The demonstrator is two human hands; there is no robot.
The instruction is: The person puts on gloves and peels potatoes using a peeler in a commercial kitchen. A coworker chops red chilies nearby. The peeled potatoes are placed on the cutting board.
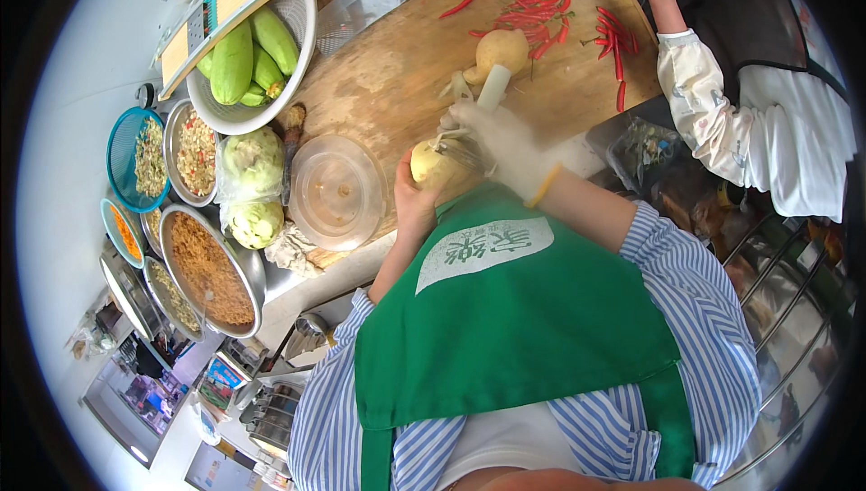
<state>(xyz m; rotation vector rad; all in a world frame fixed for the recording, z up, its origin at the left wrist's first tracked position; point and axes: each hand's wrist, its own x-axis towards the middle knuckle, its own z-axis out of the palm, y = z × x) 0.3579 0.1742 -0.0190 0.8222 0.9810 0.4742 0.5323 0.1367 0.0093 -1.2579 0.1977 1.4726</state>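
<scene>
My left hand point(414, 196) grips a yellow potato point(427, 160) near the front edge of the wooden board, close to my green apron. Part of its flesh is bare. My right hand point(497, 139), in a white glove and blurred, is closed around a peeler point(495, 87) with a pale handle. The peeler's head lies against the potato, partly hidden by blur. Beyond the handle, an unpeeled potato point(502, 51) rests on the board. Thin peelings point(459, 87) lie between it and my right hand.
The wooden cutting board point(379, 85) bears red chillies point(531, 14), a cleaver point(379, 0) and a clear plastic lid point(338, 186). At left stand a colander point(308, 37) of green squash, a mandoline slicer point(216, 24) across it, and several food bowls. A co-worker's sleeved arm point(703, 105) reaches in at right.
</scene>
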